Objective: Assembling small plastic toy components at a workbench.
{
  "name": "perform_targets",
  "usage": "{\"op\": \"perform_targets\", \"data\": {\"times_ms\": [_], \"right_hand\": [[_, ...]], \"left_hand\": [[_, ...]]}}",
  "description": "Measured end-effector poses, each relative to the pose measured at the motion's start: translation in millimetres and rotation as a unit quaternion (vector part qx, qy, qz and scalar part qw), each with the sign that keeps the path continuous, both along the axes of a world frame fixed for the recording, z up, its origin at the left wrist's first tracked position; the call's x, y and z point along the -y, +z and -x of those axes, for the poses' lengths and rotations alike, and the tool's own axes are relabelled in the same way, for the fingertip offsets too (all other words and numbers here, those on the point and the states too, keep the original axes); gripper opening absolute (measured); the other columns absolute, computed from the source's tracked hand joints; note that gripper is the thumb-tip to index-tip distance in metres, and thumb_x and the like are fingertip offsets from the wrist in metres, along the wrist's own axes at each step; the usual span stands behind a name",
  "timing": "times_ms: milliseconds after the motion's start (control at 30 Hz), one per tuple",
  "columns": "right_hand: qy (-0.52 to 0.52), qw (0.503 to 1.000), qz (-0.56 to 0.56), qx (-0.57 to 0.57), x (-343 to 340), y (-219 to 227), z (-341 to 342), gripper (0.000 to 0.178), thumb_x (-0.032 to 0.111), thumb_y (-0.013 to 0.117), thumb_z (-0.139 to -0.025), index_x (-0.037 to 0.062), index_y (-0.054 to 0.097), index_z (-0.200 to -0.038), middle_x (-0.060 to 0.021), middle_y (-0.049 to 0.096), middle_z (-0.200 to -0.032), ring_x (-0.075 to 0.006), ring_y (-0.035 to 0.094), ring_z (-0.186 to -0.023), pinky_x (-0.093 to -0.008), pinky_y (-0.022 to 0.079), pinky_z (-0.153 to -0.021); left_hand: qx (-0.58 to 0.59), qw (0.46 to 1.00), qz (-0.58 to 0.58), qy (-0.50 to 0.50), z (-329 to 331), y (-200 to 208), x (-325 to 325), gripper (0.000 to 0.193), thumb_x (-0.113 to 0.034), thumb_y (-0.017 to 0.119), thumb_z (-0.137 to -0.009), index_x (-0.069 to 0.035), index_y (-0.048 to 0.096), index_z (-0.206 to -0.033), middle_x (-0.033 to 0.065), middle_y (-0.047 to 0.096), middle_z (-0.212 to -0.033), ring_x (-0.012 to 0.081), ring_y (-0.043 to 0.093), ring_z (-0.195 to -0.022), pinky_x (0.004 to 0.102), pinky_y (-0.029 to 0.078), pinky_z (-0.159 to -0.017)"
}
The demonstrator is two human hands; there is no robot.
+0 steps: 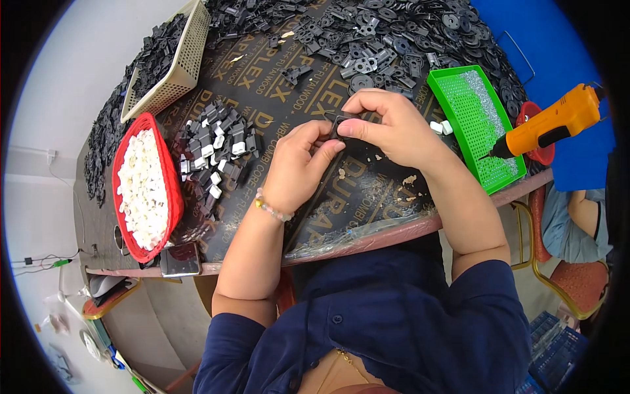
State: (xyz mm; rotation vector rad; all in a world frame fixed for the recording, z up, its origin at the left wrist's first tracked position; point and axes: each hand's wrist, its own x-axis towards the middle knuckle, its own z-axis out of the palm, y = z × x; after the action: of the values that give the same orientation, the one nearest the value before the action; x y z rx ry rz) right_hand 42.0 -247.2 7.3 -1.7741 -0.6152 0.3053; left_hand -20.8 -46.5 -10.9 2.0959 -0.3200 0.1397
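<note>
Fingers point(369, 100) of left hand point(295, 164) and right hand point(399, 130) pinched a small black part point(336, 126) in from the worktop's point(289, 115) near edge, apparently mid-fitting; steady alignment seemed needed next.

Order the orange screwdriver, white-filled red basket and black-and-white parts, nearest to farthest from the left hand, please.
1. Black-and-white parts, just left of the left hand.
2. Red basket, farther left.
3. Orange screwdriver, far right.

Navy short-sleeved shirt point(394, 308), dark button point(337, 319), pale beaded bracelet point(272, 207), seemingly gold necklace point(344, 356)
</note>
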Motion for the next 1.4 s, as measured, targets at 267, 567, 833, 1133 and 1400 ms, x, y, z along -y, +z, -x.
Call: {"op": "perform_targets", "data": {"times_ms": [267,567,833,1133,1400], "right_hand": [[-0.026,0.998,0.016,-0.051,28.7,19.0,-13.2,0.02,0.021,0.069,-0.092,0.0019,0.069,-0.098,-0.0037,0.068,-0.084,-0.0098,0.062,-0.075,-0.0258,0.051,-0.07],[-0.088,0.816,0.535,0.203,56.3,-15.1,-18.2,0.015,0.007,0.076,-0.074,0.0005,0.068,-0.085,-0.0176,0.07,-0.088,-0.0371,0.067,-0.087,-0.0452,0.053,-0.078],[-0.069,0.998,0.003,-0.004,2.7,-9.0,-5.5,0.016,0.01,0.064,-0.093,0.0008,0.064,-0.105,-0.0015,0.065,-0.083,-0.0077,0.062,-0.079,-0.0226,0.048,-0.066],[-0.031,0.963,-0.203,-0.177,-17.3,-14.7,5.0,0.023,0.005,0.066,-0.092,-0.001,0.065,-0.114,-0.0058,0.066,-0.097,-0.014,0.067,-0.083,-0.0257,0.054,-0.075],[-0.049,0.933,-0.267,-0.235,-27.3,-30.8,6.3,0.028,0.001,0.07,-0.089,-0.0021,0.065,-0.116,-0.008,0.068,-0.099,-0.0145,0.066,-0.087,-0.0268,0.054,-0.082]], "left_hand": [[-0.044,0.996,0.077,0.02,7.8,3.1,10.1,0.016,-0.008,0.068,-0.092,0.002,0.059,-0.1,0.0103,0.066,-0.087,0.015,0.063,-0.074,0.029,0.051,-0.066],[-0.171,0.828,0.534,0.019,-13.9,-10.4,-5.3,0.01,-0.009,0.064,-0.096,-0.003,0.06,-0.104,0.0103,0.07,-0.102,0.0173,0.066,-0.085,0.0289,0.051,-0.077],[-0.186,0.771,0.609,0.012,-14.6,-9.5,-10.1,0.037,-0.006,0.066,-0.092,-0.01,0.051,-0.126,0.0034,0.068,-0.101,0.0188,0.065,-0.094,0.0312,0.05,-0.079],[-0.172,0.809,0.559,0.048,-14.4,-16.6,-4.1,0.042,-0.003,0.071,-0.089,-0.009,0.048,-0.123,0.0068,0.068,-0.103,0.0166,0.065,-0.091,0.0285,0.049,-0.076],[-0.128,0.832,0.535,0.079,-14.9,-24.8,3.5,0.037,-0.001,0.075,-0.086,-0.008,0.051,-0.114,0.0028,0.065,-0.097,0.0114,0.063,-0.088,0.0236,0.047,-0.072]]}}
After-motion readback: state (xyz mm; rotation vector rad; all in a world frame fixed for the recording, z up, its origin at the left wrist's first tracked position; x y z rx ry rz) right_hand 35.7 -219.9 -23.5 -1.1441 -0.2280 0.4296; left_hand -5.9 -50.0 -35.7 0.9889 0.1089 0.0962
